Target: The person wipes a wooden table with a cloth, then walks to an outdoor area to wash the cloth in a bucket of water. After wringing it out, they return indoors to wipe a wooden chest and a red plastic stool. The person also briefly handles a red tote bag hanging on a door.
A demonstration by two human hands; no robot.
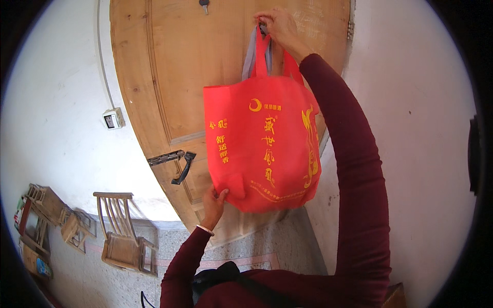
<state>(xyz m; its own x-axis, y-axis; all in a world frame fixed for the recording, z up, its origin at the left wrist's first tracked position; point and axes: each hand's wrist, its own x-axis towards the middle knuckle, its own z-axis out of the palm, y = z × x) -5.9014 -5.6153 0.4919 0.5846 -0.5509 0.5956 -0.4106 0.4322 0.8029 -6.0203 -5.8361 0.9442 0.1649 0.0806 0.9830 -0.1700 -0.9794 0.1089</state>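
A red tote bag (251, 143) with yellow printing hangs against a wooden door (179, 66). High up, my right hand (279, 28) is closed around the bag's red handle at what looks like a dark hook, mostly covered by the fingers. A grey strap (249, 56) hangs from the same spot behind the red handle. My left hand (213, 204) grips the bag's lower left corner, thumb in front and fingers behind the cloth. What is inside the bag cannot be seen.
A black door handle (185, 167) sits left of the bag. A key (204, 6) shows near the door's top. On the white wall is a socket box (113, 118). A wooden chair (122, 233) and small stools (76, 231) stand at lower left.
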